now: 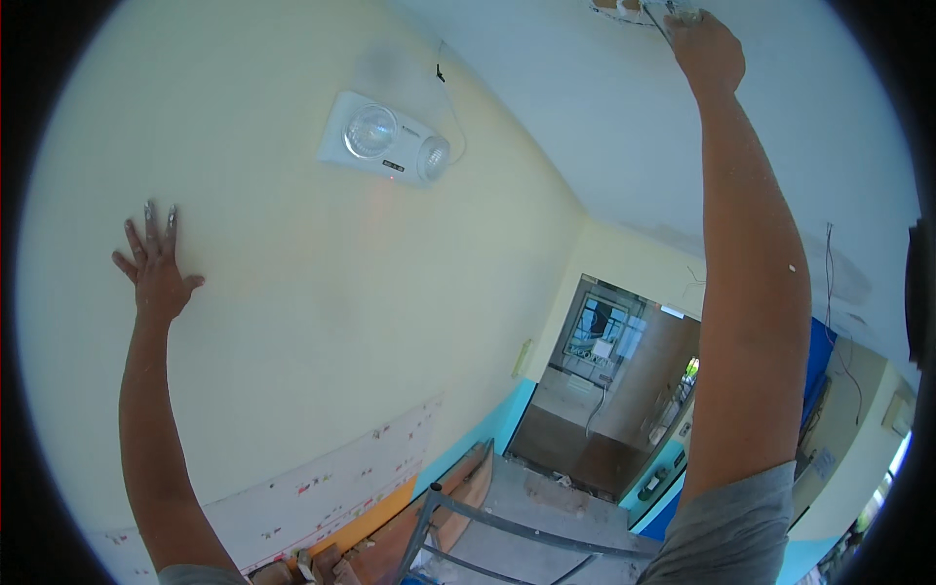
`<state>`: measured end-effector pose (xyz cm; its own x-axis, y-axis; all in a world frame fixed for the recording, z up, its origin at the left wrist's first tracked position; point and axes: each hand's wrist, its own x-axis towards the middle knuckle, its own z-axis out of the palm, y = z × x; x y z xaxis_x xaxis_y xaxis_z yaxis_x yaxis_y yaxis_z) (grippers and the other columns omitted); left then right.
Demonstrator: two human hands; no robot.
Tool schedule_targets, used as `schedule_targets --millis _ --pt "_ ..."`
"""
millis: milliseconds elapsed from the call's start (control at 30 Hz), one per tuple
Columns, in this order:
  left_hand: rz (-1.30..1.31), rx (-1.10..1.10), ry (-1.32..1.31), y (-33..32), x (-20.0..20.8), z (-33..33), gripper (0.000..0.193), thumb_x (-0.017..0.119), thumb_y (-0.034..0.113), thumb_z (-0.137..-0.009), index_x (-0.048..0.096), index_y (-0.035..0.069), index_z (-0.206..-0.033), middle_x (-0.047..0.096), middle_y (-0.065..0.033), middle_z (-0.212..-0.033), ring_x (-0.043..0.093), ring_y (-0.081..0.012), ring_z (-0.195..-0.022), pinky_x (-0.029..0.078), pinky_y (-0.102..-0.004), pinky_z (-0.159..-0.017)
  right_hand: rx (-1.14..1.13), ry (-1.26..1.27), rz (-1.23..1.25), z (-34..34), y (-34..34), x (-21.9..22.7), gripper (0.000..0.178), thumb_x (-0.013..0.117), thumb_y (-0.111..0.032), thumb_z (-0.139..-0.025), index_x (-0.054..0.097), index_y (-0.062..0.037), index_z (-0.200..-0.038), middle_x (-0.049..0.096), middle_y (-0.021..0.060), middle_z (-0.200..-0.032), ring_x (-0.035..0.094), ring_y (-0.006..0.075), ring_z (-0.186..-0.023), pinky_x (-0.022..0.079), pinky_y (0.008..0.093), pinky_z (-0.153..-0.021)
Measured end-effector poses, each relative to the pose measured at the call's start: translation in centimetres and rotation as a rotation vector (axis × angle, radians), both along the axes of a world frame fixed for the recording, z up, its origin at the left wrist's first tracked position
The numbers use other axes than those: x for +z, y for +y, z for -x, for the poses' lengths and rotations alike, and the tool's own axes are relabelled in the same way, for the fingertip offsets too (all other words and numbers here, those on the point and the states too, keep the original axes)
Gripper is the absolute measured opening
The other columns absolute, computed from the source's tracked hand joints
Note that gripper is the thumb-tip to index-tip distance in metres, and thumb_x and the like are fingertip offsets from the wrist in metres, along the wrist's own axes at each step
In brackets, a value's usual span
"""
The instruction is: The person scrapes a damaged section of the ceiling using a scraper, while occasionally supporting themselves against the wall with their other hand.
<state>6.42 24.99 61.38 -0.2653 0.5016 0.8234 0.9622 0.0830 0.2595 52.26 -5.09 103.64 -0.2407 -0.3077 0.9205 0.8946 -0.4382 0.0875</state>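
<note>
My left hand (159,278) lies flat against the cream wall (283,283), its fingers spread and the tips whitened with dust or plaster. High up, my right hand (704,49) is closed round a thin, narrow tool (657,25) at the ceiling (604,107). Its kind is hard to make out, since my fingers cover most of it. Beside the tool is a ragged opening (616,8) in the ceiling with a brownish inside and broken white edges. The top of the picture cuts this opening off.
A white twin-lamp emergency light (385,141) hangs on the wall between my arms, its cord running up to the ceiling. Below stand a grey metal frame (526,531) and leaning brown boards (390,531). Loose wires (829,283) dangle at right; a glass doorway (604,380) lies beyond.
</note>
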Motion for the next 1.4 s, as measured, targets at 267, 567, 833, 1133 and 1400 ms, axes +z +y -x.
schedule_targets --millis 267,567,833,1133,1400 --pt "0.124 -0.004 -0.083 -2.2 2.2 -1.9 0.118 0.088 0.029 -0.066 0.012 0.029 -0.157 -0.001 -0.0057 -0.165 -0.003 -0.0443 -0.148 0.009 -0.0759 -0.108 -0.138 0.114 0.158 -3.3 -0.8 4.5 0.052 0.061 -0.057 -0.085 0.070 -0.0113 -0.110 0.071 0.0130 -0.104 0.067 0.0334 -0.098 0.052 0.0444 -0.083" --pt "0.177 0.023 -0.055 -2.3 2.4 -1.8 0.120 0.087 0.035 -0.067 0.009 0.029 -0.158 -0.003 -0.0071 -0.165 -0.003 -0.0445 -0.148 0.012 -0.0753 -0.107 -0.077 -0.032 0.161 -2.6 0.3 1.1 0.049 0.061 -0.055 -0.086 0.069 -0.0142 -0.112 0.072 0.0100 -0.103 0.067 0.0333 -0.097 0.052 0.0432 -0.083" --pt "0.124 0.022 -0.035 -1.8 1.6 -1.1 0.120 0.086 0.037 -0.067 0.009 0.029 -0.158 -0.003 -0.0068 -0.165 -0.002 -0.0432 -0.149 0.011 -0.0741 -0.108 -0.059 -0.035 0.086 -1.4 -1.4 1.5 0.052 0.062 -0.055 -0.085 0.069 -0.0114 -0.112 0.071 0.0130 -0.103 0.067 0.0337 -0.097 0.051 0.0423 -0.084" --pt "0.084 -0.005 -0.027 -1.3 1.3 -0.8 0.119 0.087 0.030 -0.067 0.009 0.028 -0.158 -0.004 -0.0072 -0.165 -0.005 -0.0459 -0.148 0.008 -0.0777 -0.106 -0.086 -0.279 0.044 -0.5 -2.7 2.7 0.029 0.072 -0.030 -0.075 0.070 -0.0041 -0.087 0.069 0.0209 -0.084 0.066 0.0395 -0.082 0.053 0.0470 -0.074" --pt "0.066 -0.039 -0.043 -1.3 1.3 -1.0 0.120 0.087 0.028 -0.067 0.009 0.028 -0.158 -0.004 -0.0086 -0.165 -0.005 -0.0466 -0.147 0.007 -0.0771 -0.106 0.085 -0.097 0.180 -4.7 0.6 2.7 0.049 0.062 -0.054 -0.086 0.069 -0.0112 -0.109 0.071 0.0150 -0.099 0.067 0.0340 -0.094 0.052 0.0422 -0.082"
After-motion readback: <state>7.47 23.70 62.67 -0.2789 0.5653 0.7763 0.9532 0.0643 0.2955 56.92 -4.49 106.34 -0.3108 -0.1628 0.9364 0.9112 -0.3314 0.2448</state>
